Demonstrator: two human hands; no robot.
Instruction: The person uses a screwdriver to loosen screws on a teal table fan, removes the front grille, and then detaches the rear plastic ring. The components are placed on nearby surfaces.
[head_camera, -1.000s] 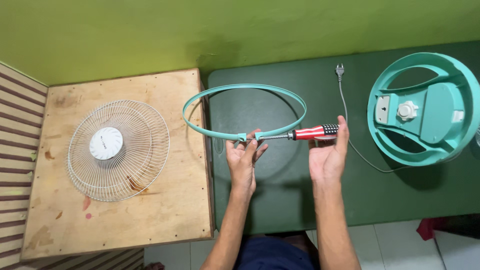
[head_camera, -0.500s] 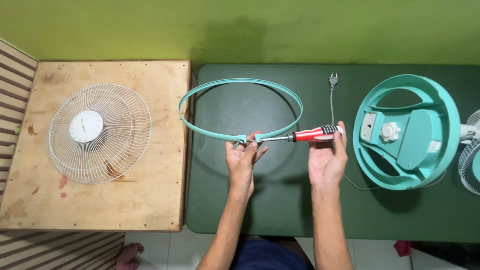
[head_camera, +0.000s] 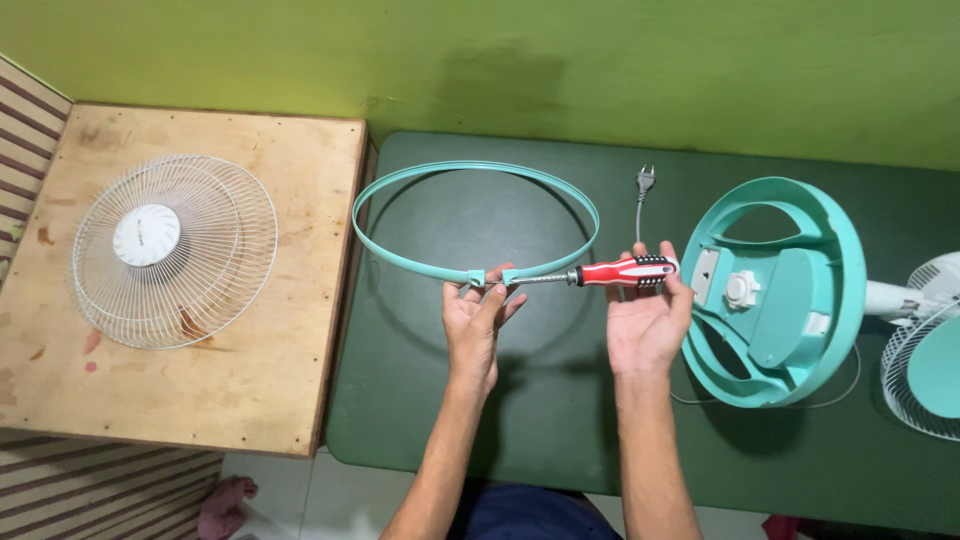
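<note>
My left hand (head_camera: 474, 318) pinches the clasp of a teal plastic ring (head_camera: 400, 259), holding it above the dark green table (head_camera: 500, 400). In my right hand (head_camera: 645, 315) lies a screwdriver (head_camera: 620, 271) with a red, white and black handle. Its metal shaft points left into the ring's clasp between my left fingers. The ring's far arc hovers over the table's back part.
A white wire fan grille (head_camera: 170, 250) lies on a wooden board (head_camera: 250, 390) at the left. A teal round fan base (head_camera: 775, 290) lies at the right, with a grey cord and plug (head_camera: 645, 182). Another white grille (head_camera: 920, 360) shows at the right edge. A green wall (head_camera: 500, 60) runs behind.
The view has shifted right, so everything has slid left in the frame and the second grille has come into sight. Both hands keep the same hold on ring and screwdriver.
</note>
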